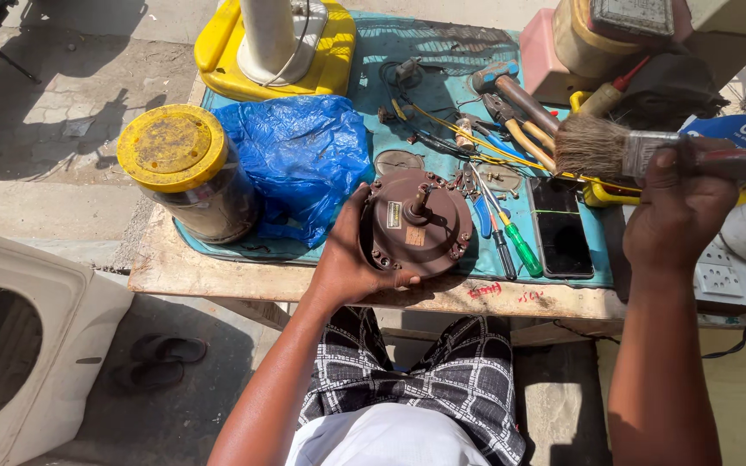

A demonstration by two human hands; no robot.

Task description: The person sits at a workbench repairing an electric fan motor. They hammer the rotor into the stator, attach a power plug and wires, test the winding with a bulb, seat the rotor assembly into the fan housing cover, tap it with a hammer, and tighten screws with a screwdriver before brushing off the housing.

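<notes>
Left hand [347,259] grips the brown motor [416,223] tilted on the counter [218,272], fingers clamped on its rim. Right hand [679,216] holds a brush [597,147], fingers closed on its handle, apart from the motor. Seemingly dusting; the bristles must next meet the housing.

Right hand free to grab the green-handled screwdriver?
Probably not as is: the right hand is closed around a paintbrush. The green-handled screwdriver lies uncovered on the mat, so only the full grip blocks it.
</notes>
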